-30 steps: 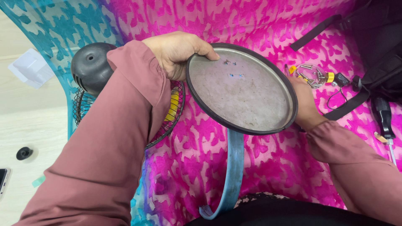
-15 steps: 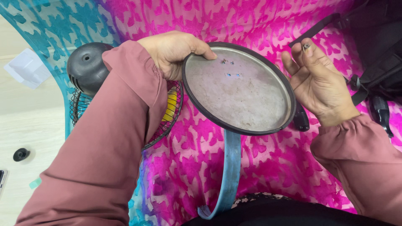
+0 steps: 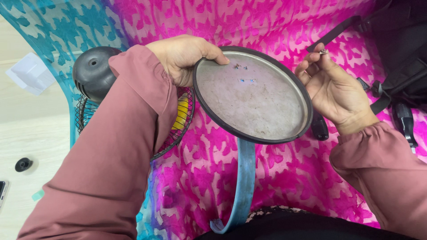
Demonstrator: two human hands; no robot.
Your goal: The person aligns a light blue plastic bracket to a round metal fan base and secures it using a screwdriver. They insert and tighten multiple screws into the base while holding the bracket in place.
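My left hand (image 3: 182,55) grips the upper left rim of a round grey metal pan (image 3: 253,95) with a dark rim, held tilted above the pink cloth. A few small holes and screws (image 3: 242,73) show near the pan's top. My right hand (image 3: 331,91) is raised palm-up just right of the pan, pinching a small metal screw (image 3: 323,51) between thumb and fingertips. A black handle piece (image 3: 319,126) pokes out under the pan's right edge.
A fan with a black motor housing (image 3: 93,71) and wire guard (image 3: 178,131) lies at left. A blue plastic ring (image 3: 244,182) lies below the pan. A black bag with straps (image 3: 396,53) and a screwdriver (image 3: 404,120) are at right. A phone (image 3: 2,189) lies on the floor.
My right hand came up from behind the pan, near a dish of screws, holding a small screw, and has since moved closer to the pan's rim. The left hand and pan stayed almost still.
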